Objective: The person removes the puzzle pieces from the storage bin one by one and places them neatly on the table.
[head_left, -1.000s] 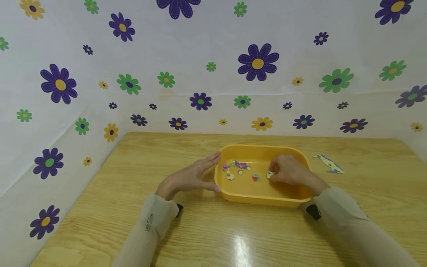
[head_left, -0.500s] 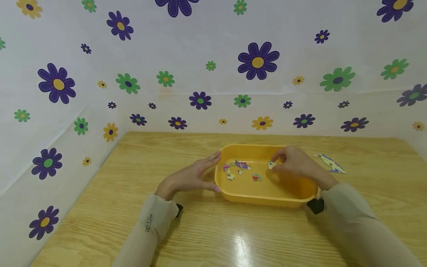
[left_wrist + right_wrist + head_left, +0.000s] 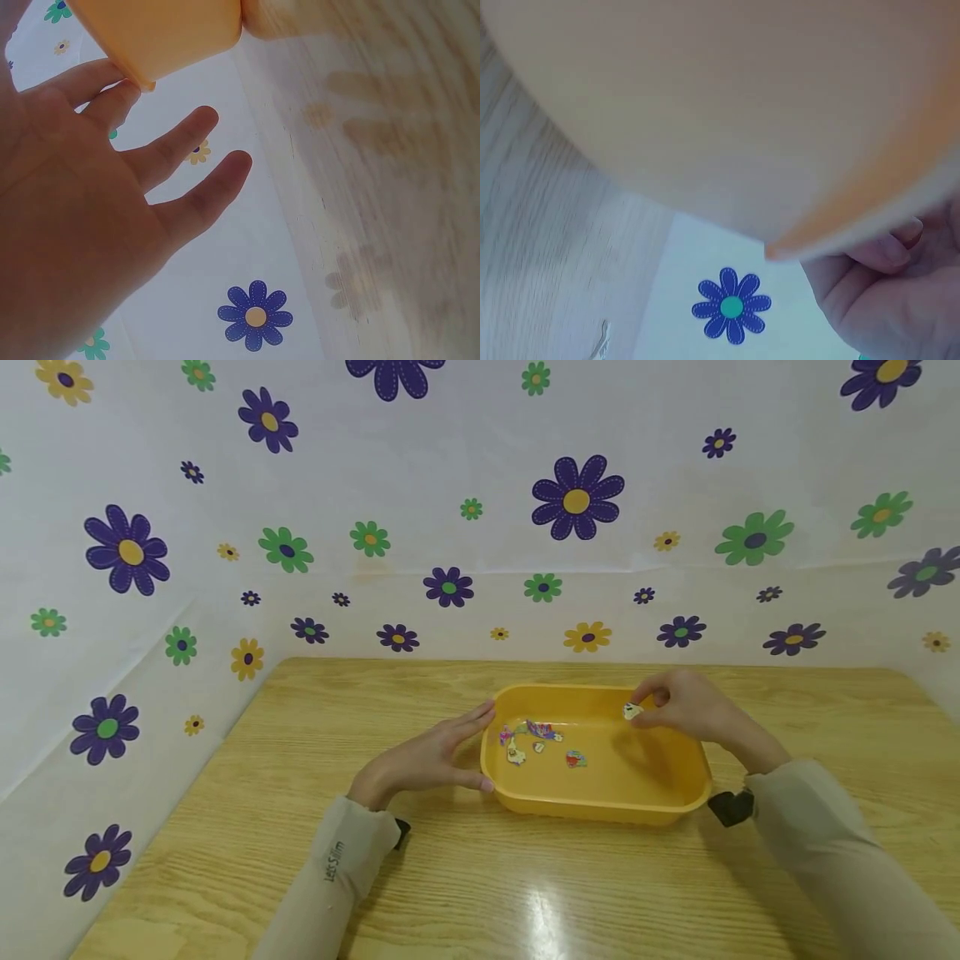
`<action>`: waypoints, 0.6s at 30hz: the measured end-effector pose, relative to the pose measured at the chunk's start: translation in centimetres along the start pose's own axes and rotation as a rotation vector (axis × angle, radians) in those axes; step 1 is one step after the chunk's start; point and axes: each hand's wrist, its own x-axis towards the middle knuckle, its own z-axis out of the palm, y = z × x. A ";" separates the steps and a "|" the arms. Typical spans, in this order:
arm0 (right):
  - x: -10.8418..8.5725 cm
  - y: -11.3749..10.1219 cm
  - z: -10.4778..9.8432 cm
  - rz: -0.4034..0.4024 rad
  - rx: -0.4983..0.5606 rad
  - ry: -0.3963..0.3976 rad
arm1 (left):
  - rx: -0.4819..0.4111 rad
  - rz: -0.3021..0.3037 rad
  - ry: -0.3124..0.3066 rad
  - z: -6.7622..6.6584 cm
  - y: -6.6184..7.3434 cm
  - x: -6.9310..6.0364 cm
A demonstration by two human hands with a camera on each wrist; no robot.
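In the head view, the right hand (image 3: 693,706) pinches a small pale piece (image 3: 632,711) between thumb and finger, above the right part of the yellow tray (image 3: 600,814). The left hand (image 3: 431,756) touches the tray's left rim with its fingertips and thumb, fingers fairly straight. Inside the tray lie a red and blue piece (image 3: 576,759), a small pale piece (image 3: 538,747) and a colourful joined strip (image 3: 543,731). From the left wrist view, fingers of the left hand (image 3: 127,165) meet the tray's edge (image 3: 150,82). The tray hides much of the right hand (image 3: 900,292) in the right wrist view.
The tray stands on a wooden table (image 3: 450,893) in front of a flower-patterned sheet (image 3: 420,468). Behind the right forearm, the head view shows no loose piece; a thin pale piece (image 3: 601,341) shows on the table in the right wrist view.
The right hand has lifted the pale piece from the tray floor and carried it away and to the right, toward the far rim. The left hand has stayed on the left rim.
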 end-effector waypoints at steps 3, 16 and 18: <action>-0.1 0.2 -0.4 0.002 0.003 0.006 | -0.011 0.002 0.000 0.0 0.0 0.0; -0.3 0.6 -1.5 0.020 0.008 0.008 | -0.021 0.009 0.003 -0.2 0.1 -0.1; -0.4 0.8 -1.8 0.011 -0.005 0.014 | -0.027 0.009 0.000 -0.1 0.2 -0.2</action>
